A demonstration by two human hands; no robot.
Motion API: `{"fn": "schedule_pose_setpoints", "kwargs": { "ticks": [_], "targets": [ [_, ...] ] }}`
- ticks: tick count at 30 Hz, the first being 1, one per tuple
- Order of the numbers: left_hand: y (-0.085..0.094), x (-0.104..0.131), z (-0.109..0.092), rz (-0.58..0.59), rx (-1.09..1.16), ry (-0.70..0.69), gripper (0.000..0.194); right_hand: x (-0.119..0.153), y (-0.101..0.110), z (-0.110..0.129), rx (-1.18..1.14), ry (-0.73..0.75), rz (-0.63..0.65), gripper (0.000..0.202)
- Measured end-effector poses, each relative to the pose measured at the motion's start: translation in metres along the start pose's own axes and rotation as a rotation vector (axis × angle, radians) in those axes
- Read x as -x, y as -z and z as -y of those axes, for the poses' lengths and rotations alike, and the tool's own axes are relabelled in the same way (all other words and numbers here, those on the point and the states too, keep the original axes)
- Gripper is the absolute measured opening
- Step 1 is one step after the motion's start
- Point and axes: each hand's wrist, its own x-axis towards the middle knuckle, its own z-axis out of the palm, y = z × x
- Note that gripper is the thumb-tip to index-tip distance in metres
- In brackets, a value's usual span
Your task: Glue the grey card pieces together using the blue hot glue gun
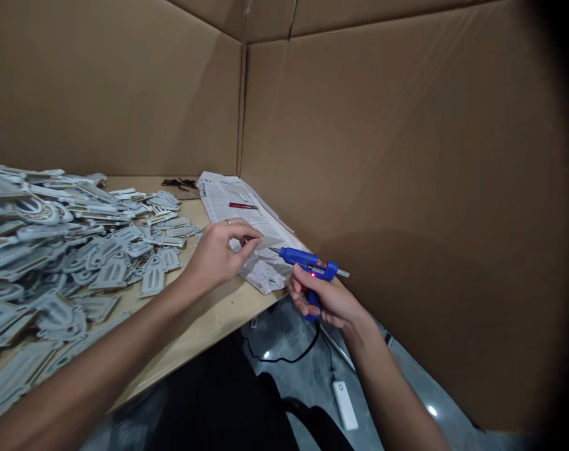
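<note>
My right hand (324,297) is wrapped round the grip of a blue hot glue gun (303,258). A small red light glows on its side, and a pale glue stick (343,274) pokes out of its back. Its nozzle points left, toward my left hand (225,247), whose thumb and forefinger are pinched together just beyond the tip. Something thin and pale may be at those fingertips, but I cannot make it out. Below both lies a printed paper sheet (223,194), crumpled at its near end, with a red pen-like tool (243,206) on it.
A large heap of grey-white flat pieces with slots (110,272) covers the left of the wooden table (204,322). Cardboard walls (407,156) rise behind and at the right. A dark cable bundle (180,183) lies at the back. A black cord (284,359) and a white power strip (344,406) are below.
</note>
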Motion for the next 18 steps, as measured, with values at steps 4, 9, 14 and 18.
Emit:
{"fn": "schedule_pose_setpoints", "kwargs": {
  "ticks": [4,9,14,18],
  "targets": [
    [0.001,0.009,-0.006,0.0,-0.047,-0.173,0.014,0.0,-0.001,0.005,-0.106,-0.032,0.097,0.052],
    [0.004,0.016,-0.005,-0.032,-0.172,-0.364,0.02,0.004,0.001,0.007,-0.145,-0.042,0.128,0.052],
    [0.008,0.023,-0.012,-0.041,-0.388,-0.574,0.023,0.01,-0.001,0.009,-0.147,-0.041,0.124,0.052],
    [0.008,0.027,-0.024,-0.051,-0.605,-0.743,0.023,0.015,-0.006,0.011,-0.129,-0.027,0.095,0.052]
  ]
}}
